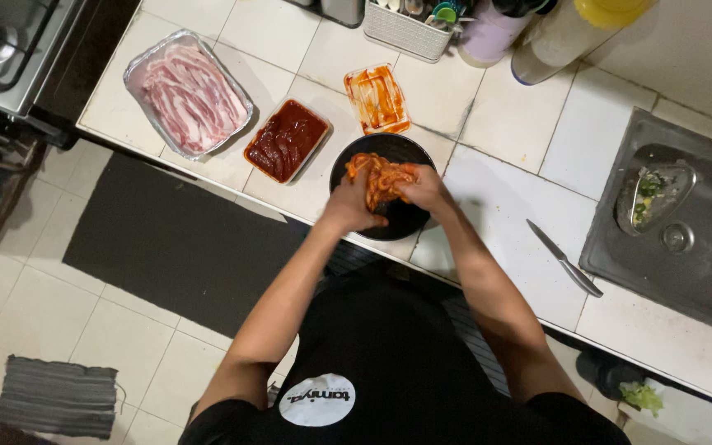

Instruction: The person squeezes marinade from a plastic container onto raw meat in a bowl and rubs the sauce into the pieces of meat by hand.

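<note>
Both my hands are over a black round plate (pixel 368 148) at the counter's front edge. My left hand (pixel 349 203) and my right hand (pixel 427 189) squeeze a lump of meat (pixel 382 177) coated in red sauce between them, above the plate. Left of the plate stands a rectangular tub of dark red sauce (pixel 287 139). Behind the plate lies its clear lid (pixel 377 98), smeared with sauce. A foil tray of raw sliced pork belly (pixel 189 92) rests at the counter's left end.
A knife (pixel 564 258) lies on the white tiled counter (pixel 521 140) to my right. A steel sink (pixel 676 219) with a strainer of scraps is further right. A utensil basket and bottles stand at the back. A stove (pixel 6 45) is far left.
</note>
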